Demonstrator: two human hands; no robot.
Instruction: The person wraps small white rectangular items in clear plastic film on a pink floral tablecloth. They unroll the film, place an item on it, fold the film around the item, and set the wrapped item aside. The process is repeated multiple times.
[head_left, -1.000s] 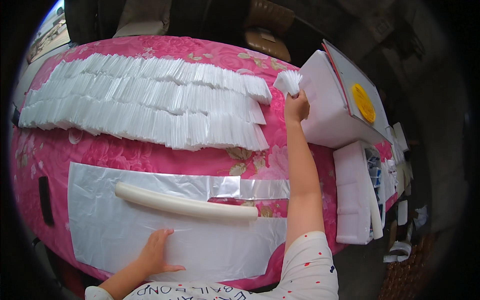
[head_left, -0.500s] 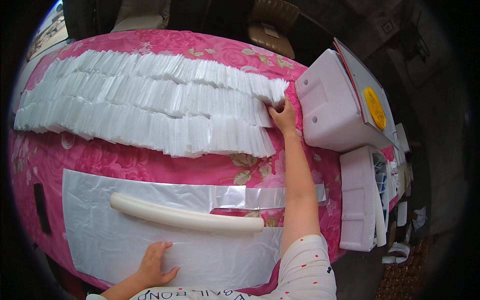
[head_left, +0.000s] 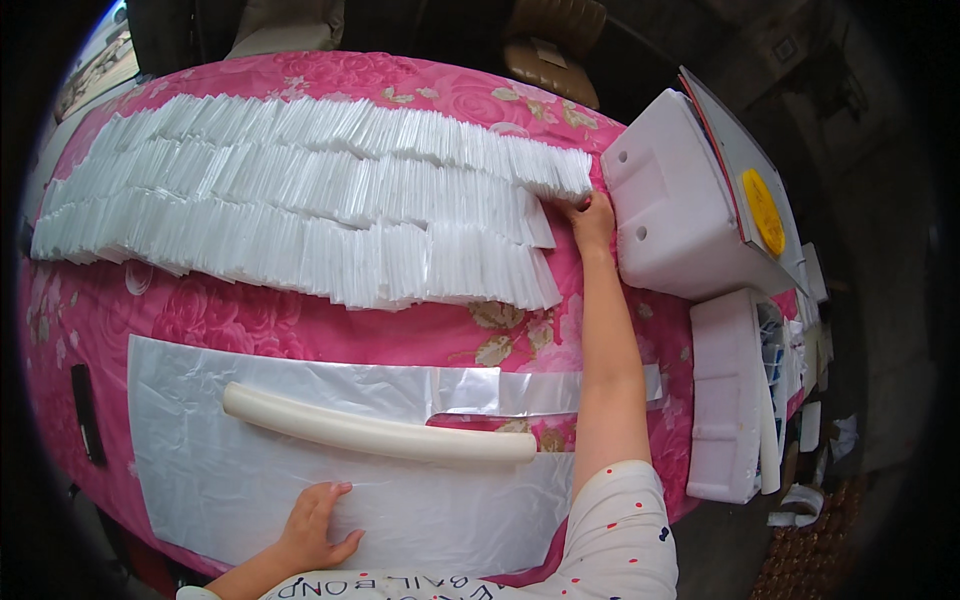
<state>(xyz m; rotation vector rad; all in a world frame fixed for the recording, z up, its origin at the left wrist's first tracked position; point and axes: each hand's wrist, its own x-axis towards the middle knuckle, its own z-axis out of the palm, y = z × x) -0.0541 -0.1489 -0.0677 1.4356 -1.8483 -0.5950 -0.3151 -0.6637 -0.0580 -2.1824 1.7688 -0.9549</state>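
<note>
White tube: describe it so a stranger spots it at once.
Find the pink floral tablecloth, then the pale plastic sheet on its near side. On that sheet lies the long white tube, its smooth, rounded body setting it apart from the flat sheet and the rows of thin white pieces beyond.

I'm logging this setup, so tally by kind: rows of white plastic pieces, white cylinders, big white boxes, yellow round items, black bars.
Rows of white plastic pieces: 3
White cylinder: 1
Big white boxes: 2
Yellow round item: 1
Black bar: 1
Total: 8
</note>
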